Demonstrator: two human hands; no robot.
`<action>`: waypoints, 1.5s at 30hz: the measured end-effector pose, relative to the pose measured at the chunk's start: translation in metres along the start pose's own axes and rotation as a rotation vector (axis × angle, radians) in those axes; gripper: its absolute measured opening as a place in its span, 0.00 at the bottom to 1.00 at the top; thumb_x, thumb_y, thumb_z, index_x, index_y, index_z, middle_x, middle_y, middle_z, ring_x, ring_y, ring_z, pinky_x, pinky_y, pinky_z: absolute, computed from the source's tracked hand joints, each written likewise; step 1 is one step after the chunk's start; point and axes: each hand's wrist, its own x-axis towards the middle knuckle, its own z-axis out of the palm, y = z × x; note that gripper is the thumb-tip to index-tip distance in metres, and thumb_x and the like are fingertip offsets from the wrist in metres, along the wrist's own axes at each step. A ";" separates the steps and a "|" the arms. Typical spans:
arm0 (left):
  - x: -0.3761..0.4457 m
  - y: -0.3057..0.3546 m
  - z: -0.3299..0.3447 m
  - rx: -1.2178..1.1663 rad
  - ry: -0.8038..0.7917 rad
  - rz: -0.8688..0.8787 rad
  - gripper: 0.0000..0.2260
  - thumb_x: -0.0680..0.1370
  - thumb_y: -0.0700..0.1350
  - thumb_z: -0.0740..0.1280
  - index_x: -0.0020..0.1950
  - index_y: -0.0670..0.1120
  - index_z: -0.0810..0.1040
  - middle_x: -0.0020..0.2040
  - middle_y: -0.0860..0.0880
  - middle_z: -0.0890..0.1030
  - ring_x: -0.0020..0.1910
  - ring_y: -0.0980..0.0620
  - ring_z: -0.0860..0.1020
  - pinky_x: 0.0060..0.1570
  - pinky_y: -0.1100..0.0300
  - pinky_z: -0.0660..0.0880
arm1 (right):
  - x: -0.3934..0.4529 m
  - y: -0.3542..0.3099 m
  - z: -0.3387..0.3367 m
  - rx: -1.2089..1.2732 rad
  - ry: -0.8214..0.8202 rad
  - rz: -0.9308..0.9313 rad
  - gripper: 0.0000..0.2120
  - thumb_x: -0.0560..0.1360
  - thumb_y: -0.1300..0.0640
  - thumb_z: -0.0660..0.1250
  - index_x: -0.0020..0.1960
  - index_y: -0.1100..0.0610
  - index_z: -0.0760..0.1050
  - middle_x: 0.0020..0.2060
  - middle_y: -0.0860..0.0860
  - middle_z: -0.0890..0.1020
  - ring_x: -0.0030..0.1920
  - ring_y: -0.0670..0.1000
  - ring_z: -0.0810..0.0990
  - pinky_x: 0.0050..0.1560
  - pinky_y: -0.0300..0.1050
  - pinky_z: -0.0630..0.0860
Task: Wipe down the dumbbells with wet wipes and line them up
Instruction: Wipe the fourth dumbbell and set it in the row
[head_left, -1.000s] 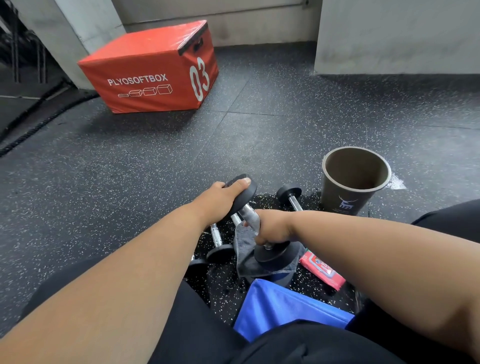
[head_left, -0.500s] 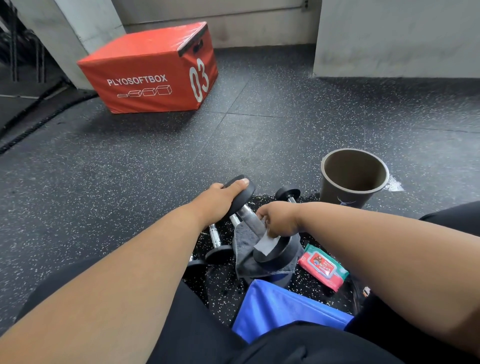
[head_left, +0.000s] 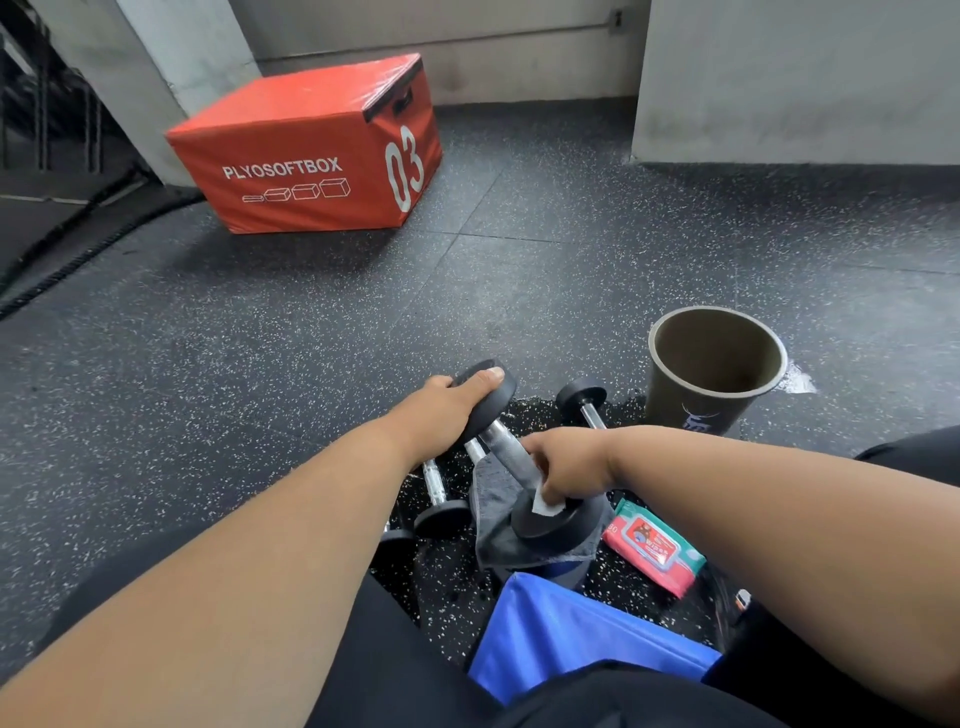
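Note:
A black dumbbell with a steel handle stands tilted on a grey cloth on the floor. My left hand grips its upper head. My right hand presses a white wet wipe against the lower end of the handle, on top of the lower head. Two more dumbbells lie on the floor, one left of the cloth, another behind my right hand. A red pack of wet wipes lies to the right.
A brown bin stands open at the right, behind the wipes pack. A blue bag lies between my legs. An orange plyo box sits far left by a pillar. The floor under the dumbbells looks wet.
My right hand has slid down the handle towards the lower head, and the white wipe now shows under it. My left hand has kept its hold on the upper head.

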 end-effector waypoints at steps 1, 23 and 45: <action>0.000 0.000 -0.001 0.001 0.002 -0.005 0.49 0.64 0.86 0.62 0.74 0.54 0.74 0.65 0.48 0.81 0.62 0.44 0.81 0.71 0.41 0.73 | 0.001 0.001 0.000 -0.002 -0.016 -0.006 0.16 0.71 0.61 0.75 0.51 0.44 0.74 0.46 0.46 0.81 0.46 0.48 0.79 0.47 0.47 0.76; 0.030 0.006 -0.003 0.004 -0.057 0.011 0.53 0.60 0.90 0.60 0.62 0.47 0.84 0.57 0.45 0.87 0.54 0.41 0.84 0.69 0.39 0.75 | 0.029 -0.006 0.004 0.905 0.005 0.023 0.12 0.74 0.51 0.75 0.52 0.56 0.78 0.39 0.54 0.79 0.35 0.55 0.78 0.40 0.51 0.80; 0.056 0.035 -0.018 0.122 -0.002 0.029 0.49 0.69 0.86 0.53 0.84 0.63 0.65 0.85 0.49 0.67 0.81 0.43 0.69 0.78 0.39 0.64 | 0.093 0.031 -0.012 1.180 0.274 0.299 0.07 0.72 0.55 0.70 0.42 0.58 0.75 0.30 0.52 0.74 0.26 0.51 0.71 0.28 0.42 0.69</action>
